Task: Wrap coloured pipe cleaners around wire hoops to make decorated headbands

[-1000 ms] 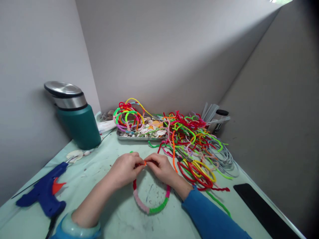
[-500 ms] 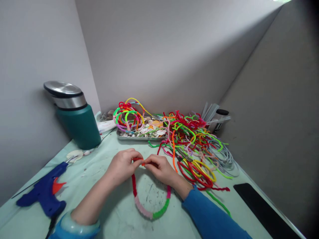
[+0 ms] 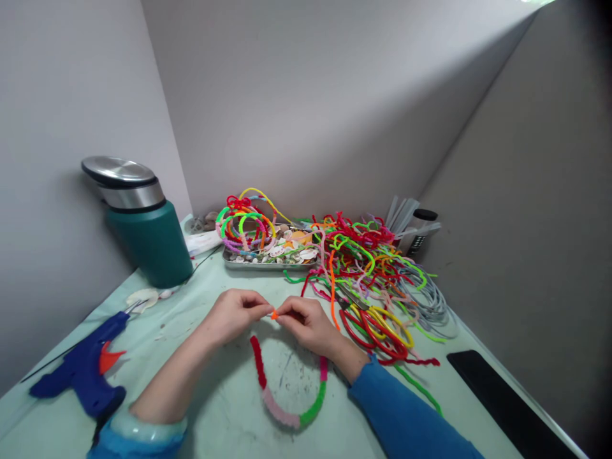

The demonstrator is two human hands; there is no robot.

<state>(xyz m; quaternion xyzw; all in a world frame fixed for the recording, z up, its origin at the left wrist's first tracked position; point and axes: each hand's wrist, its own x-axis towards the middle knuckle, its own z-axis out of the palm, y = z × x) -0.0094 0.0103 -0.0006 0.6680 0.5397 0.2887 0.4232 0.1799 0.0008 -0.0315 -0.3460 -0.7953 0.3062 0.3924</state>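
Note:
A colourful band wrapped in fuzzy pipe cleaner (image 3: 282,415), red, pale pink, green and magenta, curves in a U below my hands. Its red end on the left is loose, and its magenta side runs up behind my right hand (image 3: 308,324). The fingers of that hand pinch a short orange piece of pipe cleaner (image 3: 274,315), seemingly at the band's other end, though the join is hidden. My left hand (image 3: 236,315) is closed in a pinch on the same orange piece from the left. The two hands' fingertips nearly meet there.
At the back a metal tray (image 3: 262,265) holds shells and finished coloured rings (image 3: 246,223). A tangled pile of pipe cleaners (image 3: 358,248) lies right of it, with scissors (image 3: 392,331) in front. A blue glue gun (image 3: 81,370) and green bottle (image 3: 148,242) are on the left; a black strip (image 3: 507,401) is on the right.
The red end of the band has come away from my left hand and dropped a little, opening the loop at the upper left. My left fingers now pinch at the orange piece.

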